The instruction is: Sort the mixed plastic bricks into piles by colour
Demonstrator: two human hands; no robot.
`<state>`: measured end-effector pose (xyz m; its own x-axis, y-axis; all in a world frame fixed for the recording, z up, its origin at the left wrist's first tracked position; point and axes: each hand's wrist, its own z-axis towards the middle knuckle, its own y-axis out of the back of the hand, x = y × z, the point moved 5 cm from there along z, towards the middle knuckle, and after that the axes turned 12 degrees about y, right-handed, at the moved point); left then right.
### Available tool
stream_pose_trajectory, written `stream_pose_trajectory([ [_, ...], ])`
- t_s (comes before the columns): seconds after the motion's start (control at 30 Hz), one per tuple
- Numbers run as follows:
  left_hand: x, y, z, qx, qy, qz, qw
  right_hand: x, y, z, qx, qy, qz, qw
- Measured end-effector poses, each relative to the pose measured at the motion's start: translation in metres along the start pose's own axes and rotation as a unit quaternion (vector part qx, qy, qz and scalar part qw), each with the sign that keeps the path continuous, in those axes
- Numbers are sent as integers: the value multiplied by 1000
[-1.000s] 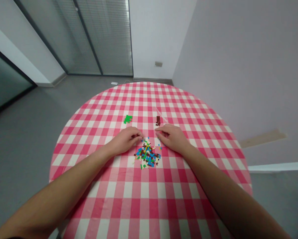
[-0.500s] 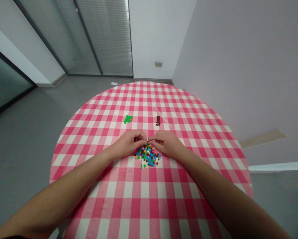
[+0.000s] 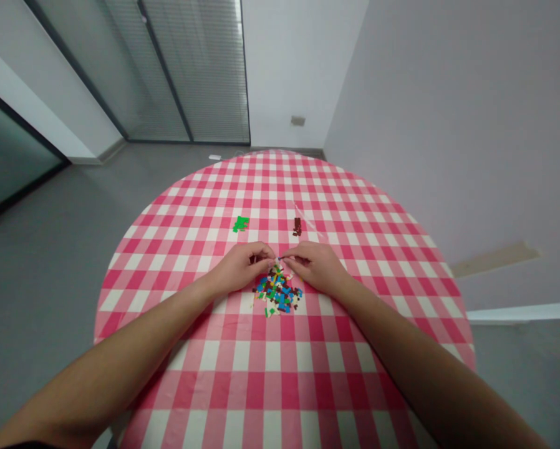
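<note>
Where the room opens on the left: grey floor (image 3: 41, 249) runs to a glass partition (image 3: 205, 68) with blinds behind it.

Left forearm (image 3: 121, 340): reaches in from the lower left, angled toward the middle of the round, pink-checked tabletop (image 3: 308, 386).

Left hand (image 3: 237, 268): knuckles up, fingers curled and pinched together at the tips, just above the heap's upper edge; whether they hold a piece is too small to tell.

Green bricks (image 3: 241, 224): a small single-colour cluster beyond the left hand, well apart from the heap.

Heap (image 3: 278, 290): small mixed blue, brown, green, yellow and white bricks, lying between the hands and nearer the person; most bricks on view are here, so the bulk is unseparated, with only two small clusters set apart.

Brown bricks (image 3: 297, 226): a narrow single-colour cluster beyond the right hand, also clear of the heap.

Right hand (image 3: 316, 267): knuckles up, fingers drawn in, their tips meeting the left hand's over the heap.

Right forearm (image 3: 401, 340): mirrors the left, slanting in from the lower right.

Wall (image 3: 448, 125): plain and pale, beyond the tabletop.
</note>
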<state>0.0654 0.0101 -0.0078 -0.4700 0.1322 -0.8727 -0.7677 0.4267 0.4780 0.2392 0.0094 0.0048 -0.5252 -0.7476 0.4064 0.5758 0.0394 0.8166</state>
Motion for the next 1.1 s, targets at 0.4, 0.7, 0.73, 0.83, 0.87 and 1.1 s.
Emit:
stream_pose_trajectory([
  [0.4, -1, 11, 3, -53, -36, 93, 994, -57, 13, -10, -9, -158, -124, 980],
  [0.7, 2, 11, 3, -58, -25, 94, 994, -56, 14, -11, -27, -181, -113, 977],
  [0.73, 2, 11, 3, -58, -23, 93, 994, -56, 14, -12, -33, -186, -106, 976],
  [0.83, 2, 12, 3, -58, -21, 95, 994, -55, 14, -12, -25, -182, -95, 978],
  [0.87, 2, 12, 3, -58, -22, 96, 993, -54, 13, -12, -16, -178, -95, 979],
  [1.1, 2, 12, 4, -60, -24, 100, 993, -51, 10, -9, 40, -178, -121, 976],
])
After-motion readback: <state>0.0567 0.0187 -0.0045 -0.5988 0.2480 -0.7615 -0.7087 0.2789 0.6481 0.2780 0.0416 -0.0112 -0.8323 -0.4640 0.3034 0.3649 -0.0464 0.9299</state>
